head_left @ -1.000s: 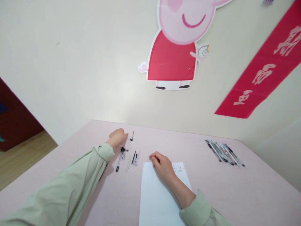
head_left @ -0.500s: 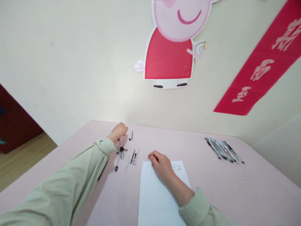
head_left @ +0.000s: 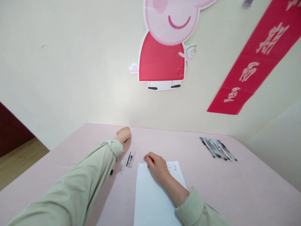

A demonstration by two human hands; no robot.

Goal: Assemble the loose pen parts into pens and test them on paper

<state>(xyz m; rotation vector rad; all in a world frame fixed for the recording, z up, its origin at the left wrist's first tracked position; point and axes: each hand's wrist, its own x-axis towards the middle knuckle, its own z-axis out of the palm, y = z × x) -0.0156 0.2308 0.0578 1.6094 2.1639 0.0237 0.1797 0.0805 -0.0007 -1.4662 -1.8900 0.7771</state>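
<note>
The left hand is held near the far edge of the table, its fingers hidden, so their state cannot be told; the right hand, fingers curled together, is rested on the paper. Pen parts, laid between paper and left edge, are probably light, stiff, slippery, best pinched mid-length.
</note>
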